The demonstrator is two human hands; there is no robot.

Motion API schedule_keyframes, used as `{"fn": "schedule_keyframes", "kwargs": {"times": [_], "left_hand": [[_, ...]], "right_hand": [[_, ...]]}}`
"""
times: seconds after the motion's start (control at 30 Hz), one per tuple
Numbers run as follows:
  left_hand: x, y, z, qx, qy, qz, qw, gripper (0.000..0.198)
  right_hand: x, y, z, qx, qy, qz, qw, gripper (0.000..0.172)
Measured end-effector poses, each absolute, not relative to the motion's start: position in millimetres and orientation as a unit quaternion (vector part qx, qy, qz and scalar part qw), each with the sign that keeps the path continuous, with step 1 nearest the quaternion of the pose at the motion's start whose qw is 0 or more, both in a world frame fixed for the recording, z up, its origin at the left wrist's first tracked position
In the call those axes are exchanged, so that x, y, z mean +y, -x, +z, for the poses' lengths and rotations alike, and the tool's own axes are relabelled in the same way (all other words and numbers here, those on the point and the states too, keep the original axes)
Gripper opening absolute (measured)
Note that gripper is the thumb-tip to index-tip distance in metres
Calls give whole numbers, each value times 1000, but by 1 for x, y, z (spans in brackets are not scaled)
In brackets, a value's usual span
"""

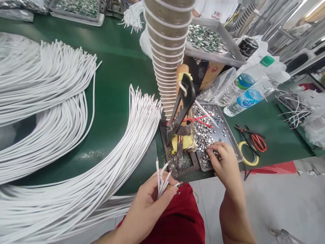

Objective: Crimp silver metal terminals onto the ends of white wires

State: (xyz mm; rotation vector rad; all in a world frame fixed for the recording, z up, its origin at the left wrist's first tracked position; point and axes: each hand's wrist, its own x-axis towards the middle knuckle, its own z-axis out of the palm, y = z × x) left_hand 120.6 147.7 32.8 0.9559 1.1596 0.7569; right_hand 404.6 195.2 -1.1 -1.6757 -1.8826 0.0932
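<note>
Several white cables [160, 183] with bared ends stick up out of my left hand [149, 200], whose fingers are wrapped round them, low in front of the bench edge. My right hand [223, 159] reaches into a grey metal tray [230, 135] of small metal connectors [203, 139]. Its thumb and index finger are pinched together among the pieces; whatever sits between them is too small to make out. Between the hands stands a soldering stand [180, 135] with a black clamp and a yellow sponge-like pad. A ribbed hose [169, 44] comes down behind it.
Thick bundles of white cable [109, 162] cover the left of the green bench [116, 61]. On the right are two water bottles [243, 101], pliers [247, 135] and a yellow tape roll [245, 154]. A raised tray [233, 54] of small boards stands behind.
</note>
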Motion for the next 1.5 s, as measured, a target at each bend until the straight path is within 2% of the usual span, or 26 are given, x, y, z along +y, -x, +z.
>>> {"fn": "schedule_keyframes", "kwargs": {"times": [0.17,0.33,0.43,0.63,0.83,1.2,1.5], "left_hand": [[150,-122,29,512,-408,334,678,18],[155,-123,31,490,-421,352,677,18],[156,-125,34,476,-428,384,665,16],[153,-127,32,451,-399,380,702,10],[156,-127,35,454,-385,398,698,14],[164,-129,39,497,-381,399,670,10],[164,-128,41,486,-386,417,664,12]], "right_hand": [[184,-390,5,-702,622,48,344,11],[162,-358,15,-724,522,179,413,19],[152,-339,21,-747,482,202,410,26],[148,-323,26,-762,454,215,409,28],[143,-323,25,-768,457,174,414,34],[140,-317,19,-768,478,65,421,25],[145,-312,24,-773,462,62,431,30]]}}
